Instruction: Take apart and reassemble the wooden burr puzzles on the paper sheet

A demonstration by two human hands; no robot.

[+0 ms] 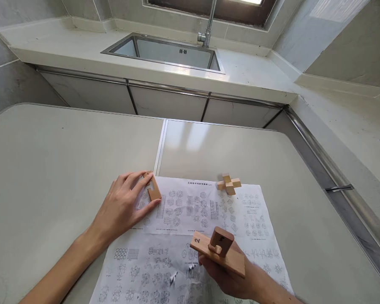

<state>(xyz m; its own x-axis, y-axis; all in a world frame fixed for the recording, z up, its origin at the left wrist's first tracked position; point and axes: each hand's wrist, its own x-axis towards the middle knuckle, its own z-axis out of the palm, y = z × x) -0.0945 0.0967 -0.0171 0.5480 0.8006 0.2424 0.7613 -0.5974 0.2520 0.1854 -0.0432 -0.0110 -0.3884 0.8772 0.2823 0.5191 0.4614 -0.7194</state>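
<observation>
- where is your left hand [123, 200], if we look from the printed sheet [174, 239]?
- it lies over the far left corner of the sheet. your thumb and fingers are narrow around a notched wooden piece [154, 193], at its two ends.
- and your right hand [232, 280]?
- it is above the near right part of the sheet. your fingers hold a flat wooden piece [233, 265] marked 2 from below. a wooden block [222, 241] rises from its top; how these two are joined, i cannot tell.
- what else is at the sheet?
- a wooden cross [229, 184] sits on its far edge, toward the right, apart from your hands.
</observation>
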